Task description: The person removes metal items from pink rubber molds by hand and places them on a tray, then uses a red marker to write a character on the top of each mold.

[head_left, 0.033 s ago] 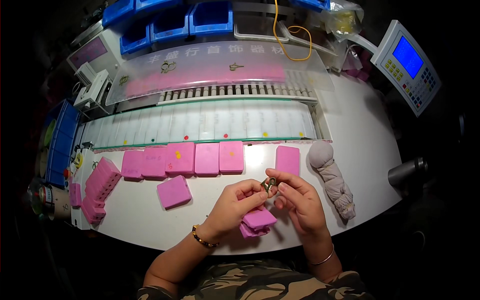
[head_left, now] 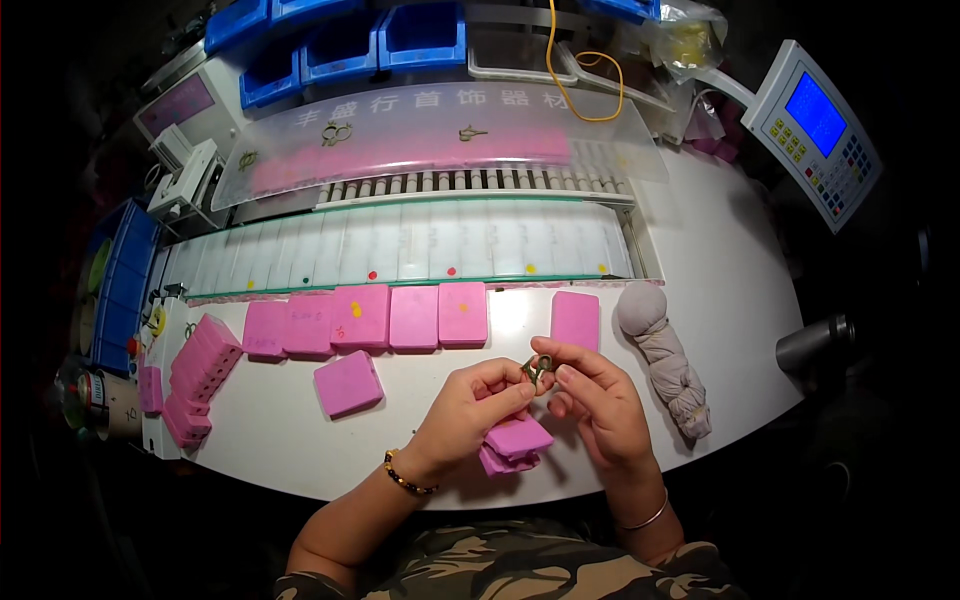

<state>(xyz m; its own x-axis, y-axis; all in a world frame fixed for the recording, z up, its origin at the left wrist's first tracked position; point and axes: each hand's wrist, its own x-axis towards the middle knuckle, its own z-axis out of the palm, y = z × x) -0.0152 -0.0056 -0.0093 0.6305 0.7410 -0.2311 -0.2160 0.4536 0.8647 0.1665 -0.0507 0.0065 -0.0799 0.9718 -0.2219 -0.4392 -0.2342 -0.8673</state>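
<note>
We look down on a white, curved-edged worktop (head_left: 270,430), brightly lit, with the room around it falling into darkness. Above its middle, near the front edge, our left hand (head_left: 465,415) pinches a small dark metal piece (head_left: 538,370) between thumb and forefinger. Our right hand (head_left: 605,405) has its fingertips right at the piece; we cannot tell whether they grip it too. Just below the left hand are stacked pink blocks (head_left: 518,437). Farther back, a row of five pink blocks (head_left: 360,316) borders a long strip of pale panels (head_left: 400,240). To the right lies a grey cloth bundle (head_left: 665,365). Beyond, we see blue bins (head_left: 422,38), a yellow cord (head_left: 600,118) and a keypad unit (head_left: 815,135) with a glowing blue screen.
</note>
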